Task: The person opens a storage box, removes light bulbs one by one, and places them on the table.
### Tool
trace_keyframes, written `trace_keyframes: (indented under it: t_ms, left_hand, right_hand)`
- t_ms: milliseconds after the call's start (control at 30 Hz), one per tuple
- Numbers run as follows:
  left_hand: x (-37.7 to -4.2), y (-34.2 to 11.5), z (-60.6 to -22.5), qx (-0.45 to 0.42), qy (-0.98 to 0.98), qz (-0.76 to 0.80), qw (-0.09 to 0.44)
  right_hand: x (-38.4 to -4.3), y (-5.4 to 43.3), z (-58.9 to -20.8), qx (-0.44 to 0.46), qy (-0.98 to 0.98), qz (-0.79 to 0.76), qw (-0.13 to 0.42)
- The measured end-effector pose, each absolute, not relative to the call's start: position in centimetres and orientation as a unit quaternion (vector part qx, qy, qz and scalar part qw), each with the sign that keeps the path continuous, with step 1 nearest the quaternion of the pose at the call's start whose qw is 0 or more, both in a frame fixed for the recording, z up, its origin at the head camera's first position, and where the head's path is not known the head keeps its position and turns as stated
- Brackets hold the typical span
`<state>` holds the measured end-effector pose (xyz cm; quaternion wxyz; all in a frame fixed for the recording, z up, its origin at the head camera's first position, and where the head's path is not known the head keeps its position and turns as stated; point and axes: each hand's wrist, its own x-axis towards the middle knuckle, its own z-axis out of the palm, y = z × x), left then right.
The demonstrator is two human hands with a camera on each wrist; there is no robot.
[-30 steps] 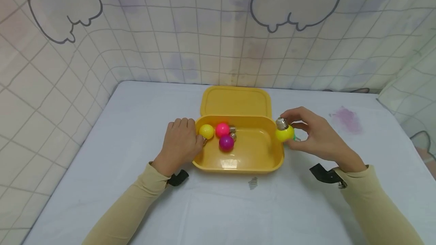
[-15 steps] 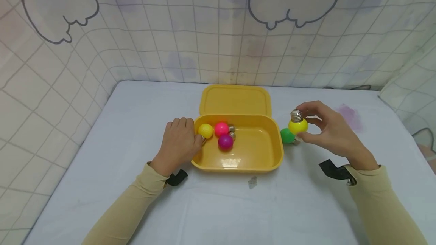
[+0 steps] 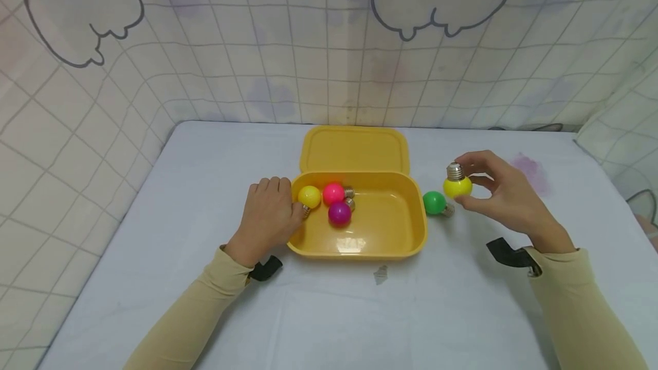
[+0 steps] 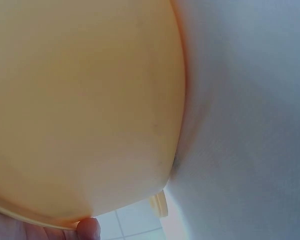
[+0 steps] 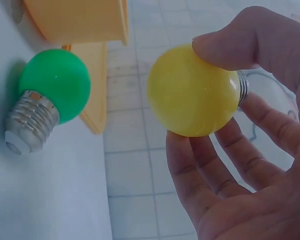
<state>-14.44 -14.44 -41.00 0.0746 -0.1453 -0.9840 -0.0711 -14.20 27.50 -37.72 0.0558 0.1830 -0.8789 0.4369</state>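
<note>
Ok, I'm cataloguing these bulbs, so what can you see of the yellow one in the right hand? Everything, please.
The yellow bulb has a round, glossy ball (glass or plastic, I can't tell) and a silvery, threaded base that looks like metal. It is held base up, off the table, right of the yellow box and apart from the green bulb. The right hand pinches the ball between thumb and fingers; whether a finger also touches the base is unclear.
</note>
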Motion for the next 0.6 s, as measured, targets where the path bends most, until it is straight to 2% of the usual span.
trace_keyframes:
  t_ms: [600]
  left_hand:
    - [-14.4,-14.6,-41.2,-0.149,-0.983,-0.072,0.084]
  right_hand:
    - [-14.7,29.2,-39.5,0.142,-0.909,0.392,0.018]
